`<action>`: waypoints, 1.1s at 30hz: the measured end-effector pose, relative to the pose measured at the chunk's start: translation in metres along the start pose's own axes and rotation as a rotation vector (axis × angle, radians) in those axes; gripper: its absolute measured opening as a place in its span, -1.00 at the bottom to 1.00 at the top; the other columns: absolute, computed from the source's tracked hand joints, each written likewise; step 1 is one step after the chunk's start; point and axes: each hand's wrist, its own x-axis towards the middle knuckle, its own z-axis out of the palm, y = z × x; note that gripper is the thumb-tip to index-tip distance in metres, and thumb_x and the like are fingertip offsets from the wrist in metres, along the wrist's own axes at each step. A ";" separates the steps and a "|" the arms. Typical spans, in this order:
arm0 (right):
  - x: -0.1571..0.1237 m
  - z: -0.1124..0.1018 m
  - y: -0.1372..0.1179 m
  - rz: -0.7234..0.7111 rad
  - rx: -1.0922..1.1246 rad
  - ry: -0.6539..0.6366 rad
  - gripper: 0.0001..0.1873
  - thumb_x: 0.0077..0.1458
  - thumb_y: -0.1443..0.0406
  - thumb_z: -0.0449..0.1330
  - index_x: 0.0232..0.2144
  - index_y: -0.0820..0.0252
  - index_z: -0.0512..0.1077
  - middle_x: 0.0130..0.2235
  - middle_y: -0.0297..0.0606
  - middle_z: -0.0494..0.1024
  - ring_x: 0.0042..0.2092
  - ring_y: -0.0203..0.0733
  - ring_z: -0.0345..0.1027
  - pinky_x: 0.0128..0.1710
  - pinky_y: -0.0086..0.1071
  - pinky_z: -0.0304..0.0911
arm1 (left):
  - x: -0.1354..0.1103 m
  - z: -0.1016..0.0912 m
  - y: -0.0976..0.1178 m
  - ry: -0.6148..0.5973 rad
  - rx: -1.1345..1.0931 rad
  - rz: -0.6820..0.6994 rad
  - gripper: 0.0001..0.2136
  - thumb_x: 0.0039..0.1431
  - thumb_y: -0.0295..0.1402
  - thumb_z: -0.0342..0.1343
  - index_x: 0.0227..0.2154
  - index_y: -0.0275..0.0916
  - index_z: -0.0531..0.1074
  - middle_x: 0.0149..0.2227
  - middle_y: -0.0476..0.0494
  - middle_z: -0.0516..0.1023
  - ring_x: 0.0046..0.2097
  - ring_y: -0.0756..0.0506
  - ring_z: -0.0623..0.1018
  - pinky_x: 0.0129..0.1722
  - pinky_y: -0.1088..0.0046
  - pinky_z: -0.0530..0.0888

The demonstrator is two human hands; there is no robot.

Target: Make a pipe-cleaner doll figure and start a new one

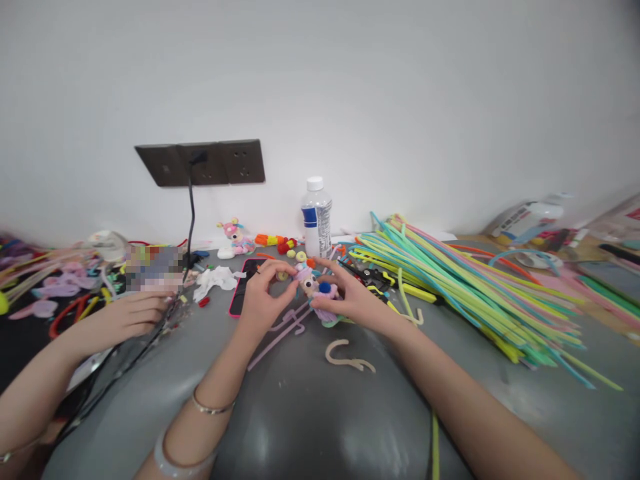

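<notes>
Between my hands is a small doll made of fuzzy pipe cleaners, with a pale face, big dark eyes, a lilac body and a blue pom-pom on its front. My right hand grips the doll from the right side, thumb across its body. The fingers of my left hand are curled, and thumb and index fingertip meet the left side of its head. Lilac pipe cleaners lie just below the left hand. A cream bent pipe cleaner rests on the grey table nearer to me.
A bottle stands behind the doll. Many coloured pipe cleaners pile up at right, beside yellow-black pliers. A pink-edged phone, crumpled tissue and a finished-looking doll are at left. Another person's hand reaches in near a black cable.
</notes>
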 end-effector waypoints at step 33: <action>0.000 0.002 0.000 -0.048 0.064 0.069 0.04 -0.05 0.10 0.37 0.35 0.12 -0.06 -0.07 -0.16 0.52 -0.13 -0.12 0.43 -0.06 -0.22 0.34 | -0.003 0.002 -0.001 0.043 -0.138 -0.091 -0.78 0.13 -0.41 0.19 -0.15 -0.21 0.39 -0.16 -0.16 0.54 -0.09 -0.12 0.55 -0.04 0.31 0.48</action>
